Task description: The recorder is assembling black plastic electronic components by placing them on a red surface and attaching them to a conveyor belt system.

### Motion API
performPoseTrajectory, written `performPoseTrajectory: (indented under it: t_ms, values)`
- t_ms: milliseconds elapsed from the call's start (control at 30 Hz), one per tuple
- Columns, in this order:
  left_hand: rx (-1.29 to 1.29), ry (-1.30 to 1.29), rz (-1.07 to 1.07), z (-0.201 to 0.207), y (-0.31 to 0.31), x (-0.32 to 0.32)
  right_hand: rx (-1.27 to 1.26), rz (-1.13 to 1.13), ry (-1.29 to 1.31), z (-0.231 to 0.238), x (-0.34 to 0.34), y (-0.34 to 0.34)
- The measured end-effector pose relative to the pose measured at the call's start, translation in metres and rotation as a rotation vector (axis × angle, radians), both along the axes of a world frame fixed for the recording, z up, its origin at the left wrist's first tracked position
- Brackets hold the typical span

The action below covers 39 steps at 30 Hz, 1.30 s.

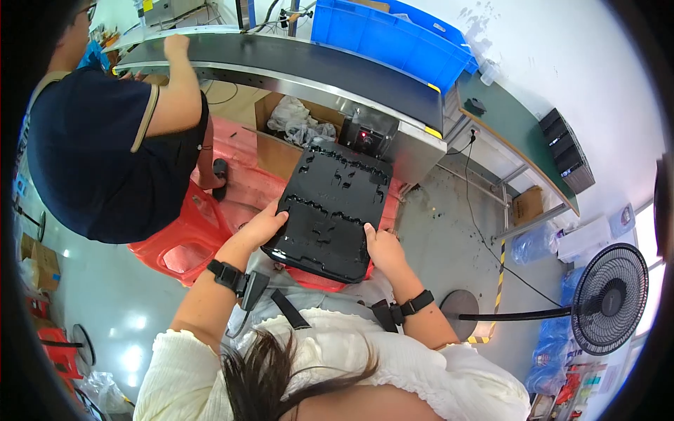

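Note:
Between my hands is a black rectangular plastic tray (330,210) with rounded corners, tilted above my lap. Rows of small, dark, glossy shapes run across its face; whether they are loose pieces or part of the surface I cannot tell. My left hand (267,224) grips its left edge, thumb on top and fingers hidden beneath. On the opposite edge, my right hand (383,247) clasps it the same way. Dark straps with small devices circle both my wrists. The tray's far end is near the conveyor's control box (366,133).
A black conveyor belt (281,56) crosses ahead, a blue crate (393,38) behind it. A carton (277,151) with white bags is underneath. At left, a co-worker (112,140) stands by a red stool (184,242). A green-topped table (512,133) and a fan (609,298) are at right.

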<state>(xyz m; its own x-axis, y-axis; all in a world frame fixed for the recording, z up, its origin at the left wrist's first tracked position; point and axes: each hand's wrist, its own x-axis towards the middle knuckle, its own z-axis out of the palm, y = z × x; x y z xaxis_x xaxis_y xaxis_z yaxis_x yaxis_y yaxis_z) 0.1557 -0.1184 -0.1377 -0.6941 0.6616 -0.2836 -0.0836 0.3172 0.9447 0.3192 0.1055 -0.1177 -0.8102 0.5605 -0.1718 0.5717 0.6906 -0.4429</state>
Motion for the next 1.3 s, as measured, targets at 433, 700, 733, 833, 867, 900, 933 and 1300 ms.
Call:
performPoseTrajectory:
  t_ms: [433, 700, 733, 833, 867, 900, 933, 1300]
  values:
    - [0.036, 0.009, 0.053, -0.011, 0.001, -0.006, -0.108, -0.055, 0.027, -0.025, -0.005, 0.004]
    - [0.006, -0.1, 0.094, 0.003, -0.002, 0.005, -0.18, -0.155, 0.281, -0.028, -0.006, -0.006]
    - [-0.021, -0.063, 0.079, 0.002, -0.002, 0.0, -0.189, -0.167, 0.274, -0.025, -0.006, -0.007]
    - [-0.106, -0.042, 0.14, -0.006, -0.001, -0.006, -0.142, -0.137, 0.282, -0.024, -0.011, -0.005]
    - [-0.07, -0.028, 0.141, -0.007, 0.0, -0.006, -0.146, -0.143, 0.28, -0.025, -0.011, -0.004]
    - [-0.088, -0.005, 0.13, -0.01, -0.001, -0.007, -0.137, -0.124, 0.273, -0.025, -0.01, -0.003]
    - [-0.092, -0.006, 0.124, -0.013, -0.002, -0.007, -0.127, -0.106, 0.267, -0.025, -0.009, -0.003]
    - [-0.176, 0.835, 0.043, -0.011, -0.023, 0.0, 0.068, -0.006, 0.235, 0.0, 0.002, -0.019]
